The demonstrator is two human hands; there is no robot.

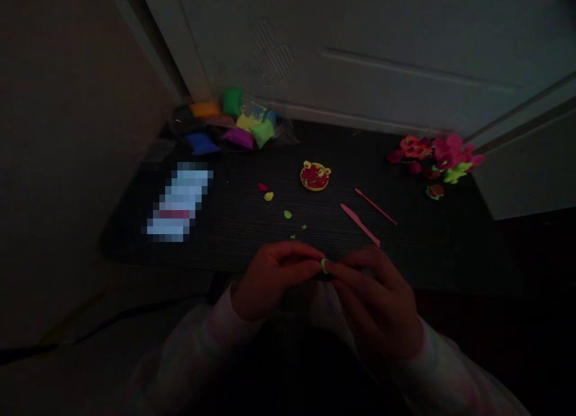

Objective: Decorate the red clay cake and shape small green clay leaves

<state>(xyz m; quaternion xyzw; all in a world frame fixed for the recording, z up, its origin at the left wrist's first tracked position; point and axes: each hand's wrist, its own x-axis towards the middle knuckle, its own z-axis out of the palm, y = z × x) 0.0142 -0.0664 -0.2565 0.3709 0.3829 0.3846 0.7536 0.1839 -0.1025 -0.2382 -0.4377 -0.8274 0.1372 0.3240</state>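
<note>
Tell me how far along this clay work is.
The yellow-rimmed bowl with its red pieces and the bright flowers look finished. A small green piece is between the left hand and right hand. Probably left to use: the loose green leaf, yellow lump and red bit.

Pale wall behind dark table

Dim room, dark table, pale panelled wall
</note>
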